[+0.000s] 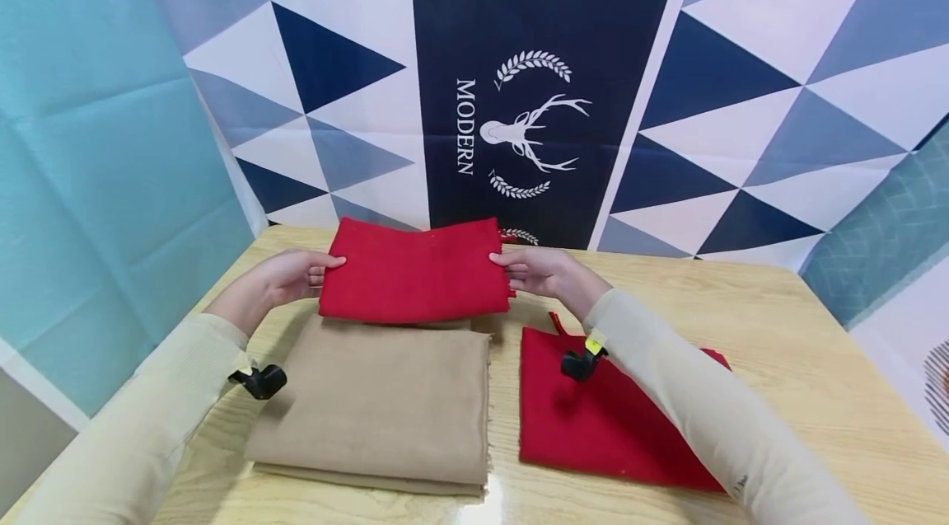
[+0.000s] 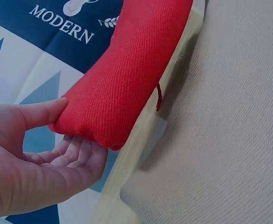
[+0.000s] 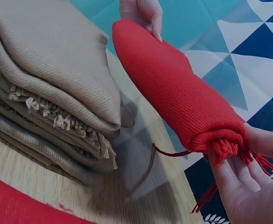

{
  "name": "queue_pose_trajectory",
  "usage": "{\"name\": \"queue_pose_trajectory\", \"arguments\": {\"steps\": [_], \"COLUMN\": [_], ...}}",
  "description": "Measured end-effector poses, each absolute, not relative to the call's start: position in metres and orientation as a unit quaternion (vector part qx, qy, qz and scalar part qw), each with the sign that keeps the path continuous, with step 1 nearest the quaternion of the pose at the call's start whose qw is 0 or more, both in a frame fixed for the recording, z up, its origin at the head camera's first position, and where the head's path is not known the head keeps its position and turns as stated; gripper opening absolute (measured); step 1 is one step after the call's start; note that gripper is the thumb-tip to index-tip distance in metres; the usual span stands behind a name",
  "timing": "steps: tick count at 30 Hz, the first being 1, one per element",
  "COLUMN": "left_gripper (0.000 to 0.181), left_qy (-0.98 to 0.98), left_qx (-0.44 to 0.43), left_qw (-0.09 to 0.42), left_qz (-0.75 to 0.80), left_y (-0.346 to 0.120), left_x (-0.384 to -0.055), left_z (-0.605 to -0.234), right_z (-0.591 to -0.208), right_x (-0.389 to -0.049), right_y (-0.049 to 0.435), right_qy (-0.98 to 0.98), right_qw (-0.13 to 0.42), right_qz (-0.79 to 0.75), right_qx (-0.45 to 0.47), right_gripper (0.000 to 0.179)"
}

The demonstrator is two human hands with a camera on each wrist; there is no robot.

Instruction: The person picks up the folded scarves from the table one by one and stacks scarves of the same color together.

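Note:
A folded red fringed scarf [image 1: 415,274] is held up between both hands above the back edge of a folded beige scarf [image 1: 378,401]. My left hand [image 1: 292,276] pinches its left end, thumb on top and fingers beneath, as the left wrist view shows too. On the opposite end, my right hand [image 1: 544,271] grips the fringed side the same way. Loose red tassels [image 3: 225,149] hang by the right fingers in the right wrist view, and one long strand droops below the roll. The beige scarf lies in several layers with a frayed edge.
A second folded red scarf [image 1: 593,426] lies to the right of the beige one, partly under my right forearm. Both rest on a wooden table [image 1: 778,344]. A patterned cloth backdrop [image 1: 356,80] hangs behind the table, with a teal cloth [image 1: 111,138] at the left.

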State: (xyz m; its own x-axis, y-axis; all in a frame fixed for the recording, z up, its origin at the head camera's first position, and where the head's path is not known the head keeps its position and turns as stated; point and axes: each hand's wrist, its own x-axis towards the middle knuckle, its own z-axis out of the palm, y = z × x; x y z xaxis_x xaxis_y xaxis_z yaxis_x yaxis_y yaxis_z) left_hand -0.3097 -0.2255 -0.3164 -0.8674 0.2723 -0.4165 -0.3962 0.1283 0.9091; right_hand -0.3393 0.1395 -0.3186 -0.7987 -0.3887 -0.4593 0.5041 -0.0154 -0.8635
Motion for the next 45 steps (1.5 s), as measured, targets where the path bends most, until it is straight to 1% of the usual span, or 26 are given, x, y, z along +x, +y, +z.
{"name": "queue_pose_trajectory", "arguments": {"steps": [10,18,23,30,39,45], "left_gripper": [0.021,0.022,0.023,0.024,0.021,0.022], "left_qy": [0.715,0.714,0.713,0.707,0.702,0.697], "left_qx": [-0.039,-0.039,-0.032,-0.030,-0.032,-0.036], "left_qw": [0.251,0.251,0.251,0.250,0.249,0.246], "left_qz": [0.651,0.653,0.654,0.661,0.667,0.673], "left_y": [-0.221,-0.216,-0.215,-0.213,-0.209,-0.205], "left_x": [-0.307,-0.302,-0.300,-0.297,-0.291,-0.289], "left_z": [-0.314,-0.311,-0.309,-0.306,-0.305,-0.305], "right_z": [-0.313,-0.313,-0.311,-0.310,-0.310,-0.311], "right_x": [-0.326,-0.322,-0.319,-0.318,-0.316,-0.312], "right_y": [0.145,0.149,0.152,0.153,0.157,0.162], "right_qy": [0.619,0.623,0.626,0.624,0.630,0.632], "right_qw": [0.312,0.310,0.303,0.300,0.301,0.301], "right_qz": [-0.720,-0.718,-0.718,-0.720,-0.715,-0.712], "right_qx": [0.023,0.020,0.028,0.044,0.042,0.047], "right_gripper": [0.010,0.015,0.024,0.044,0.055,0.056]}}
